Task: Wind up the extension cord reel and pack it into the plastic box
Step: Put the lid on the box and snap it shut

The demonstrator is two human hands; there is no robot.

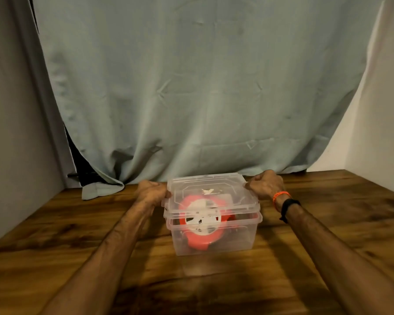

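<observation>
At lid (210,189) ends, left hand (151,192) and right hand (267,184) grip.

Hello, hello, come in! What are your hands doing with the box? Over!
Left hand and right hand grip the lid ends. Orange reel inside the clear box, lid on top. Nothing in the way.

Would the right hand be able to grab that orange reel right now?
Probably not. The orange reel sits inside the clear plastic box with the lid over it, and the right hand grips the lid's edge.
</observation>
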